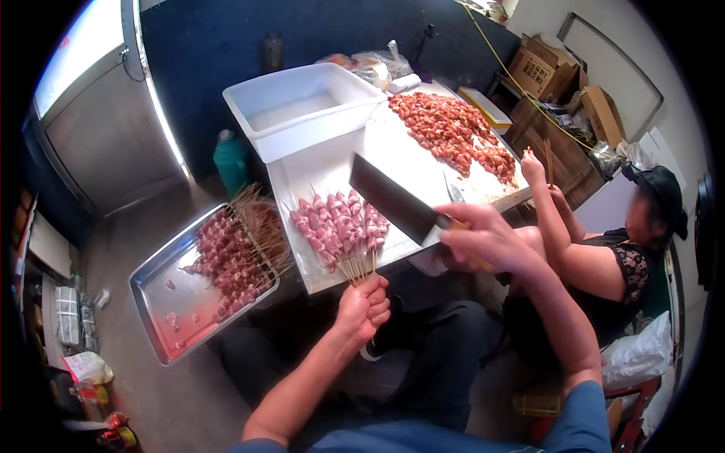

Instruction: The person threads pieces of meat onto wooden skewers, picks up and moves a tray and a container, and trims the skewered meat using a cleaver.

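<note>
Closed around the stick ends of a bunch of meat skewers [341, 226], my left hand [364, 311] is at the near edge of the white table [306, 268]. The meat end of the bunch lies on the tabletop. My right hand [483, 238] grips the handle of a cleaver [396, 198], its broad dark blade raised over the table just right of the skewers. The right hand is slightly blurred. Beyond the blade, a large heap of cut raw meat [445, 128] is spread on the table. A small knife-like blade [453, 189] lies near my right hand.
A metal tray [162, 317] with piled skewers stands low on the left, by a green thermos [229, 162]. A white plastic tub [264, 140] occupies the table's back left. On the right a seated co-worker [581, 234] holds thin sticks. Cardboard boxes [540, 68] are stacked behind.
</note>
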